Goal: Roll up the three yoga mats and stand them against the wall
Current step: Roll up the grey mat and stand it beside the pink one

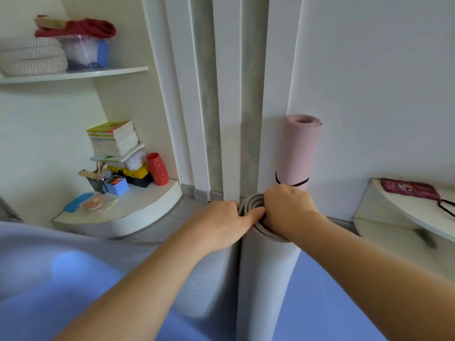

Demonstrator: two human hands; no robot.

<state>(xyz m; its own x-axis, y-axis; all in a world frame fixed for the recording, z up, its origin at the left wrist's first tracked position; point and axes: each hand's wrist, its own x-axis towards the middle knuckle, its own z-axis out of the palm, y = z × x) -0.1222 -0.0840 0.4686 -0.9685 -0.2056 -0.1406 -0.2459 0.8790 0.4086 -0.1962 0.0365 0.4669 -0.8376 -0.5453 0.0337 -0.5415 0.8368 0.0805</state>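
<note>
Hands meet on the top end of the grey mat (263, 279), rolled and upright just before the wall (369, 94). The left hand (219, 225) curls its fingers round the roll's left rim, and the right hand (288, 207) clamps the right rim. Directly behind, the pink mat (301, 148) stands against the wall with a black band (295, 184) round it. A blue mat (332, 303) lies flat on the floor below. A low curved shelf (147, 207) with books (113, 139) and a red vase (157, 169) crowds the left.

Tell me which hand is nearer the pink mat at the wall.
Right. The right hand sits at the pink mat's lower end; the left hand lies farther left, on the grey roll.
</note>
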